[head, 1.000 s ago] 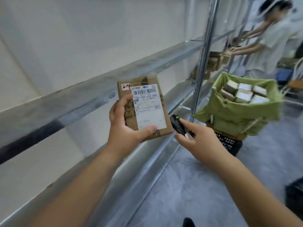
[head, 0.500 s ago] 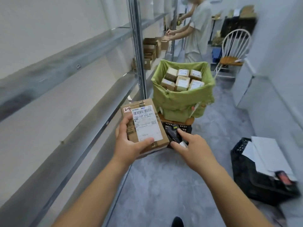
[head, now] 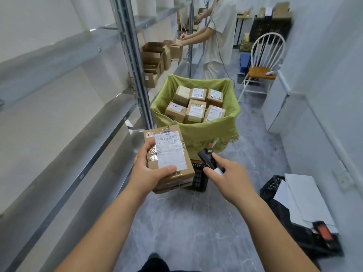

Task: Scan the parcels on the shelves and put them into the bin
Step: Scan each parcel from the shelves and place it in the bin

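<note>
Head view: both forearms extend forward over the floor. Left hand [head: 151, 173] grips a labelled parcel [head: 169, 154], thumb across its label, just in front of the bin [head: 196, 132]. Right hand [head: 225, 175] pinches a black scanner [head: 207, 158]. Green-lined bin holds six taped boxes [head: 196, 107].
</note>
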The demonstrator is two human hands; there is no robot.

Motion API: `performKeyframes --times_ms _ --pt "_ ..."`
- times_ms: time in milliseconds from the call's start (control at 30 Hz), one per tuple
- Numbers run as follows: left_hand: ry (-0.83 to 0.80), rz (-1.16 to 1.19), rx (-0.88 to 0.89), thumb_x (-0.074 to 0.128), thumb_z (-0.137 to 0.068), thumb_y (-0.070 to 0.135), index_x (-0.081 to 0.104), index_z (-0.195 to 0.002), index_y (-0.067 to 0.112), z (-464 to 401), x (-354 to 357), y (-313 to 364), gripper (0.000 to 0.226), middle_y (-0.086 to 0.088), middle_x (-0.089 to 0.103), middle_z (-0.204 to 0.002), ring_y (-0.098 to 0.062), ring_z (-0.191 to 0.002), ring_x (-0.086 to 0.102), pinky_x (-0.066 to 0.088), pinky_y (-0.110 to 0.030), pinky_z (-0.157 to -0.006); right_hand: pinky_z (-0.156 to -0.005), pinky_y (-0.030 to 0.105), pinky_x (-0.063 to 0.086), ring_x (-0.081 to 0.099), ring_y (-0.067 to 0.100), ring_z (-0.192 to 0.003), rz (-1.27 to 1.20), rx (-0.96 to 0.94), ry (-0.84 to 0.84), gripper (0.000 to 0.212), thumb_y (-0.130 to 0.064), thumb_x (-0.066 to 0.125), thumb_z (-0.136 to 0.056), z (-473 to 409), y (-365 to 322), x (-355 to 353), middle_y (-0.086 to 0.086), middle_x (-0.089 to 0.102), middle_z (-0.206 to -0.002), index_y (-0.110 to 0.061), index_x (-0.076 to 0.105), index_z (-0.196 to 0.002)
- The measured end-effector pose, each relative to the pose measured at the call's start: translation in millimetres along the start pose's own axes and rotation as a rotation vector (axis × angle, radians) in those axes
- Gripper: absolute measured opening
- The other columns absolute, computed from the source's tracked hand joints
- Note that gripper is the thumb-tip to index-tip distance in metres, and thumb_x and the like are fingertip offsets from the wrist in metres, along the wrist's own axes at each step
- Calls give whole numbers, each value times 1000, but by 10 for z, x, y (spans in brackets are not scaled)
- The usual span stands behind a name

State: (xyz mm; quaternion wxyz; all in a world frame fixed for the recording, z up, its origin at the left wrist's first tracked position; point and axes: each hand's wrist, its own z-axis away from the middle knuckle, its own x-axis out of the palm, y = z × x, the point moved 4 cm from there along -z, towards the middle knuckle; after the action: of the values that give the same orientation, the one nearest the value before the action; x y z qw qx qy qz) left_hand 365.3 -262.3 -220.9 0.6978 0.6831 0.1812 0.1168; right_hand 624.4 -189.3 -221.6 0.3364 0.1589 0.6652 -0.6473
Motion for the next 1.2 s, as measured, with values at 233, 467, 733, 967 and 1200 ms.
performKeyframes --times_ms 233,467,733,967,1200 --pt "-89 84 -60 99 -52 24 52 -138 54 -1238 223 -230 103 12 53 -143 -13 -122 61 61 -23 -75 -85 29 43 56 17 -123 -2 62 12 68 -58 68 -91 -1072 26 157 -1 61 -140 -38 48 -152" --pt "-214 2 -109 100 -43 38 55 -133 58 -2839 332 -257 103 10 57 -146 -17 -129 59 54 -46 -106 -87 38 53 61 20 -104 86 187 18 69 -59 65 -91 -2259 -121 261 2 63 -121 -40 45 -154" --pt "-356 -29 -276 99 -42 42 57 -125 63 -4340 516 -256 95 21 66 -129 -14 -113 69 62 -39 -90 -98 39 51 59 17 -115 64 259 99 68 -59 68 -88 -3196 -264 349 -1 63 -128 -40 49 -151" --pt "-444 -99 -511 93 -71 22 53 -142 49 -5220 729 -513 85 4 73 -125 -22 -99 78 63 -44 -86 -81 44 60 63 19 -103 17 302 63 71 -62 68 -87 -3797 -196 362 -3 61 -127 -43 47 -152" --pt "-371 -304 -418 76 -92 20 50 -153 40 -5559 860 -590 69 9 61 -134 -2 -101 65 51 -19 -77 -97 34 50 60 12 -116 66 212 -2 71 -63 67 -87 -4395 -109 211 -5 65 -133 -41 48 -151"
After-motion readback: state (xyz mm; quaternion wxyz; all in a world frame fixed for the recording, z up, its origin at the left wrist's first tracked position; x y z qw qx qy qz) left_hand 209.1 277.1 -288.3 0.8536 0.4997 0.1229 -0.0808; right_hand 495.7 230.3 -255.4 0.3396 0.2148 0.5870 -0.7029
